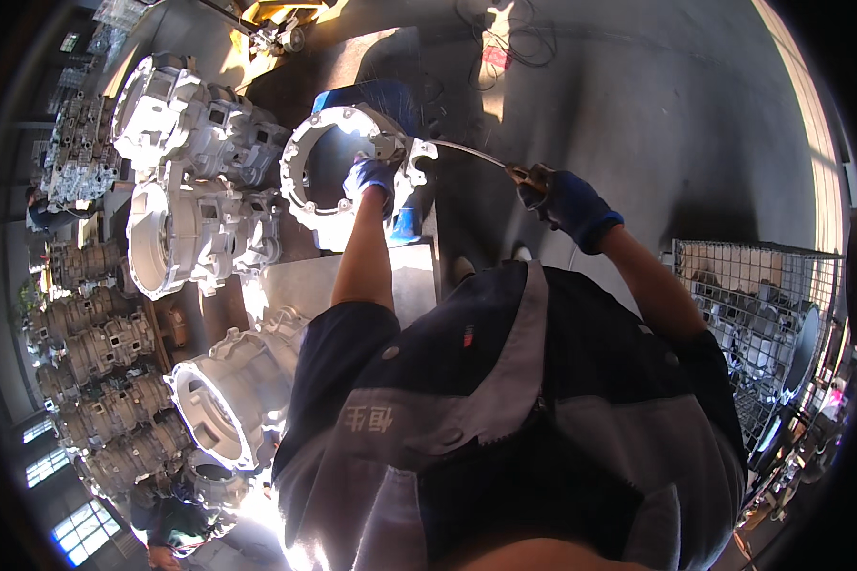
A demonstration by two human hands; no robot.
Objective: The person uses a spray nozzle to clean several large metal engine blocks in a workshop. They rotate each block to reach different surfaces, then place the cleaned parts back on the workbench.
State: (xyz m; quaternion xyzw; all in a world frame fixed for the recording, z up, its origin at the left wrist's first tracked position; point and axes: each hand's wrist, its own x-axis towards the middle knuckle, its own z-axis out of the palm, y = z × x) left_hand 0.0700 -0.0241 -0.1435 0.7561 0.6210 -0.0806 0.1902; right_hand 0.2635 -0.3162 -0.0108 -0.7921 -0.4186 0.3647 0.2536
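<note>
A ring-shaped cast metal housing [307, 205] stands in front of me, its wide round opening facing up. My left hand [370, 178], in a blue and white glove, grips the housing at the right side of that opening; its fingertips are partly hidden. Off to the right, my right hand [571, 203] wears a dark blue glove and is closed around a hand tool [532, 177]. From the tool a thin, slightly curved metal rod [471, 151] reaches left to the housing's lugged edge. Whether the rod's tip touches the metal cannot be told.
Large cast housings [150, 239] stand at the left, another [211, 414] at lower left. Blue plastic [393, 96] shows behind the work. A wire mesh cage [757, 250] with metal parts is at right. A cable [535, 61] lies on the floor. A person [178, 524] is at lower left.
</note>
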